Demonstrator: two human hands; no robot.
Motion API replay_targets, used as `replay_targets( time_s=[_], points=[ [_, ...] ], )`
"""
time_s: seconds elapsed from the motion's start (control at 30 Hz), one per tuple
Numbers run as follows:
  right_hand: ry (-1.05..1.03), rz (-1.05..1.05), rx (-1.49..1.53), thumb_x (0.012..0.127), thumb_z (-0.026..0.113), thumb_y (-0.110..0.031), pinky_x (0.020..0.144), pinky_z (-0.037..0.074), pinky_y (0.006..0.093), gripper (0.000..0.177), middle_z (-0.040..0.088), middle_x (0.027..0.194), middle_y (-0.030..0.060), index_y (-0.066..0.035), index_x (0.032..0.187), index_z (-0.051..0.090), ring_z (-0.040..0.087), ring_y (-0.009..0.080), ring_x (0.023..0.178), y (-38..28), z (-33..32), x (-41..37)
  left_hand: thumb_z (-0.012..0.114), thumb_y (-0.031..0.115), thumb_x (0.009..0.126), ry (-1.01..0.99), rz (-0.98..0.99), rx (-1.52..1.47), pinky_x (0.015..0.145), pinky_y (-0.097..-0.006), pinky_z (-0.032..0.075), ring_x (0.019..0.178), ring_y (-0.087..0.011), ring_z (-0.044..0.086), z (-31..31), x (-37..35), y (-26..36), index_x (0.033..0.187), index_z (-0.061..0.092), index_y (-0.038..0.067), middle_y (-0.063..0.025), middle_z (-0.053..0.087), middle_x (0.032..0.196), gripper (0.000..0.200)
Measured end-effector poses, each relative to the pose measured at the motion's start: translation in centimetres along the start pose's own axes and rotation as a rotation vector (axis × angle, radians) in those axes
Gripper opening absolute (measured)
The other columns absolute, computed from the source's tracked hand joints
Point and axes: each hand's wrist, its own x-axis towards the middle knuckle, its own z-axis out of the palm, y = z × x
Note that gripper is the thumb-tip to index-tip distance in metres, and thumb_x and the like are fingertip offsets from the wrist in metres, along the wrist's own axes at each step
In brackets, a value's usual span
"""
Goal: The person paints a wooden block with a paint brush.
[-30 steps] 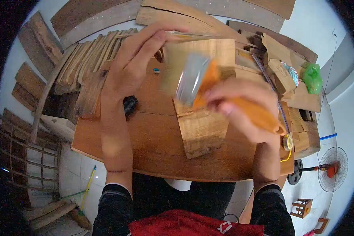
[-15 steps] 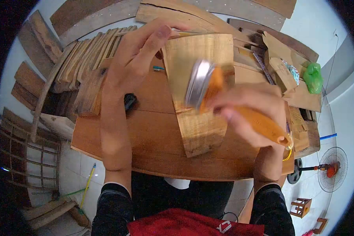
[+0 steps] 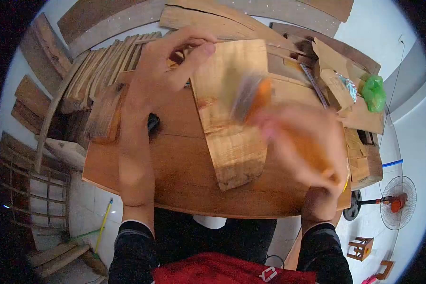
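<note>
Two hands: the right hand [image 3: 310, 142] grips one orange-handled brush [image 3: 255, 102], blurred, over one wooden board [image 3: 232, 137]; the left hand [image 3: 170, 66] pinches the board's upper edge. Beneath, one tabletop [image 3: 175, 156]; rightward, one green bag [image 3: 374, 93], one fan [image 3: 398, 202]

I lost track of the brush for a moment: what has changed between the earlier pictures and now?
The brush, blurred in the right hand, has moved rightward across the board. The board's upper end has swung slightly left. Nothing was taken hold of or let go: the left hand stays at the board's upper left edge. The green bag stayed put.
</note>
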Motion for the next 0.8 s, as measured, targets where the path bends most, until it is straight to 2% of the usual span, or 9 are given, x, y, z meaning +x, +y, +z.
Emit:
replay_targets(
  time_s=[0.1,0.17,0.2,0.33,0.5,0.63,0.67,0.77,0.8],
  points=[
    [-0.109,-0.005,0.001,0.086,0.07,-0.005,0.07,0.057,0.0343,0.008,0.074,0.087,0.0127,-0.004,0.093,0.072,0.073,0.0274,0.075,-0.6,-0.7,-0.2,0.073,0.024,0.094,0.002,-0.05,0.078,0.064,-0.0256,0.049,0.073,-0.0086,0.062,0.1,0.0,0.2,0.109,0.071,0.008,-0.0044,0.073,0.086,0.022],
    [0.258,0.198,0.044,0.084,0.07,-0.006,0.07,0.057,0.0369,0.009,0.073,0.085,0.0125,-0.006,0.093,0.071,0.072,0.0309,0.076,-1.0,0.9,-0.1,0.074,0.025,0.093,-0.005,-0.069,0.102,0.063,-0.0254,0.049,0.072,-0.0089,0.063,0.2,-0.1,0.3,0.11,0.071,0.008,-0.0052,0.074,0.087,0.024],
    [0.351,0.131,-0.042,0.084,0.07,-0.006,0.069,0.057,0.0371,0.008,0.073,0.084,0.0121,-0.006,0.092,0.071,0.072,0.0305,0.076,-0.3,1.5,0.0,0.074,0.025,0.093,-0.002,-0.08,0.112,0.062,-0.0254,0.049,0.072,-0.0091,0.064,0.2,-0.2,0.4,0.11,0.071,0.008,-0.0056,0.074,0.088,0.024],
    [-0.128,-0.012,0.071,0.086,0.069,-0.008,0.069,0.057,0.0373,0.006,0.073,0.082,0.0122,-0.004,0.09,0.071,0.073,0.0295,0.074,0.1,-0.6,0.0,0.074,0.025,0.093,0.002,-0.029,0.108,0.063,-0.0267,0.05,0.072,-0.0125,0.066,0.3,0.1,0.1,0.112,0.069,0.008,-0.0078,0.074,0.09,0.025],
    [0.218,0.363,0.196,0.089,0.07,-0.014,0.068,0.057,0.0372,0.01,0.074,0.082,0.0134,-0.004,0.09,0.072,0.073,0.0299,0.074,0.3,-0.1,0.7,0.073,0.026,0.094,-0.029,-0.061,0.176,0.066,-0.0296,0.053,0.074,-0.0168,0.068,0.1,-0.1,0.4,0.115,0.068,0.008,-0.0099,0.074,0.093,0.027],
    [-0.289,-0.092,0.247,0.092,0.068,-0.012,0.066,0.055,0.0328,0.01,0.073,0.078,0.013,-0.003,0.09,0.073,0.073,0.0256,0.07,0.0,0.9,0.3,0.073,0.026,0.094,-0.034,-0.041,0.16,0.069,-0.0315,0.055,0.079,-0.0194,0.072,0.4,-0.2,-0.1,0.115,0.067,0.009,-0.0101,0.074,0.096,0.028],
    [-0.391,-0.081,0.131,0.091,0.069,-0.008,0.066,0.054,0.0311,0.008,0.074,0.081,0.0127,-0.002,0.094,0.074,0.073,0.0226,0.072,0.2,0.4,0.6,0.073,0.027,0.093,-0.031,-0.035,0.149,0.07,-0.0322,0.055,0.079,-0.0209,0.072,0.6,-0.2,-0.1,0.115,0.067,0.009,-0.0103,0.074,0.097,0.028],
    [0.197,0.337,0.428,0.091,0.069,-0.008,0.067,0.055,0.0324,0.011,0.075,0.086,0.0132,-0.002,0.099,0.074,0.074,0.0227,0.076,0.4,0.9,0.7,0.074,0.028,0.093,-0.018,0.029,0.178,0.074,-0.0342,0.056,0.083,-0.0253,0.073,0.5,-0.1,0.3,0.114,0.067,0.01,-0.011,0.074,0.099,0.029],
    [0.323,0.329,0.188,0.092,0.068,-0.008,0.069,0.056,0.0316,0.012,0.075,0.088,0.0118,-0.002,0.102,0.073,0.074,0.0203,0.08,0.0,-0.1,1.2,0.074,0.029,0.093,-0.012,0.056,0.196,0.075,-0.0349,0.056,0.085,-0.0267,0.073,0.5,0.0,0.4,0.114,0.067,0.01,-0.0113,0.074,0.099,0.029]
  ],
)
